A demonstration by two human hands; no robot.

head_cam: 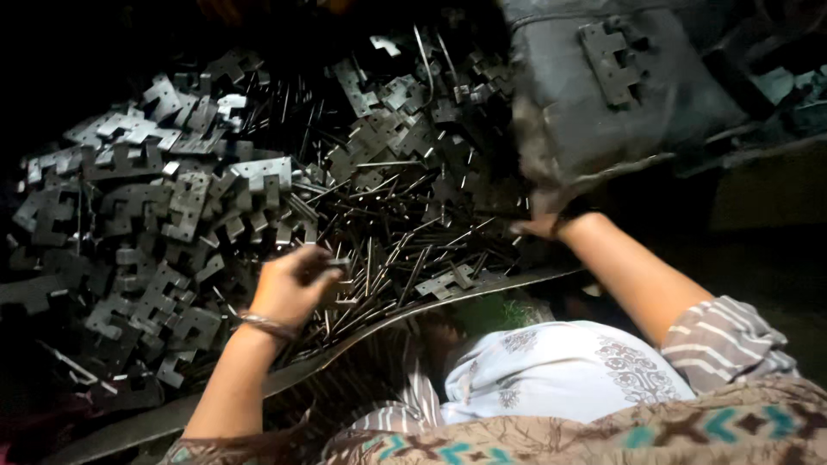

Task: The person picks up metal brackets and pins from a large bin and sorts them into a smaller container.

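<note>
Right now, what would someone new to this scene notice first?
A big heap of notched metal plates fills the left and centre, mixed with thin metal pins toward the middle. The left hand, with a bangle at the wrist, closes on some pins; the right hand reaches under a dark sack at upper right.

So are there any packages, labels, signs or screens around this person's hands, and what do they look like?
No labels, signs or screens show.
Dark grey sack: upper right, soft and crumpled, a notched metal plate lying on it; the right hand is at its lower edge.
Loose pile of grey notched plates and thin metal pins: unpackaged, around the left hand.
</note>
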